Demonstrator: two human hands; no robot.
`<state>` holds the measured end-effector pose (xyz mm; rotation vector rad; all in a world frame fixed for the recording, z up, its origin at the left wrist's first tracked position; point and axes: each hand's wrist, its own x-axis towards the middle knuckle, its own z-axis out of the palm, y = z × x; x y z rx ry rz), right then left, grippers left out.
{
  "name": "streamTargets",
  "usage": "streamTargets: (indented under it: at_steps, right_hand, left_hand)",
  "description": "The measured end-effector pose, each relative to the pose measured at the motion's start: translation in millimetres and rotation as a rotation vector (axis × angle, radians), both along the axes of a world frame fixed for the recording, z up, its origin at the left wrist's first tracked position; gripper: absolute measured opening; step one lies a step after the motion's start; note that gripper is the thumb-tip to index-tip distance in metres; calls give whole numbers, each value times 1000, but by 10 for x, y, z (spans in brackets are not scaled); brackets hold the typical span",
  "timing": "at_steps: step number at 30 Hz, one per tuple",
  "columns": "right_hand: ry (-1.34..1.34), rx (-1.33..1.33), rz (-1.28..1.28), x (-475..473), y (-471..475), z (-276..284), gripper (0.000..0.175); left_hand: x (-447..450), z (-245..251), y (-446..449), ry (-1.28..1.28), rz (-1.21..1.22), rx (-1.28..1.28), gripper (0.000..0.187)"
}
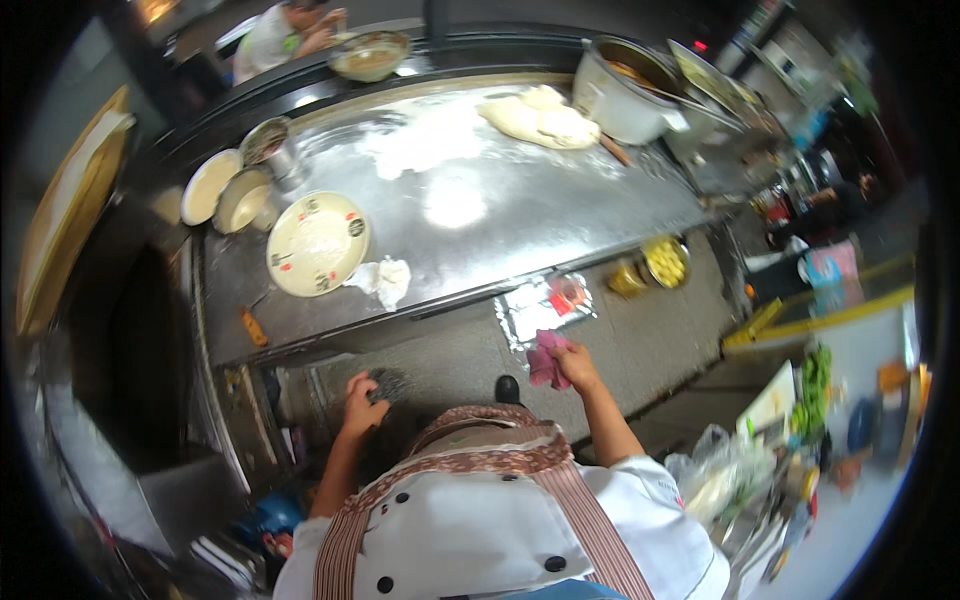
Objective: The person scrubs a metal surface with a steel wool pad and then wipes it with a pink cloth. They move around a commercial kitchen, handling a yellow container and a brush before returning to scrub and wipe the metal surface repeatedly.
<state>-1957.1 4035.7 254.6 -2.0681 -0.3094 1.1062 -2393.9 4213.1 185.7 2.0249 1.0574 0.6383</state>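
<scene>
My left hand [362, 405] is below the worktop's front edge, fingers curled on a dark wiry scourer [388, 385], somewhat blurred. A bunched pink cloth [547, 361] is gripped in my right hand [576, 365], in front of my apron. On the steel worktop [480, 247] before me lies a large cream plate [319, 244] with printed marks. Crumpled white cloth or paper [391, 282] touches its lower right side. An orange-handled tool [253, 328] rests near the left front corner. Farther back, a mass of dough [536, 120] lies beside scattered flour [420, 142].
A large pot [630, 97] stands back right, near a wooden rolling pin [616, 151]. Bowls [212, 187] crowd the left end. Below the front edge are a silvery packet [525, 307] and a bowl of yellow pieces [666, 262]. A person [274, 41] sits beyond the counter.
</scene>
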Motion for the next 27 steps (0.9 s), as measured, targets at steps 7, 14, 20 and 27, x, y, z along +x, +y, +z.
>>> streamTargets:
  at_steps: [7,14,20,27]
  right_hand:
    - [341,419,79,740,-137,-87,29]
    - [314,225,184,1202,55,-410,26]
    - [321,170,217,1771,-14,-763,23]
    - [619,531,-35,1951,-525,-297,30]
  left_hand:
    - [1519,631,-333,34,43,-182,37]
    - [1694,619,-642,179,234,-167,35]
    - [1108,492,-1136,365,455,-344,44]
    - [1352,552,-906,171,509,-377,43]
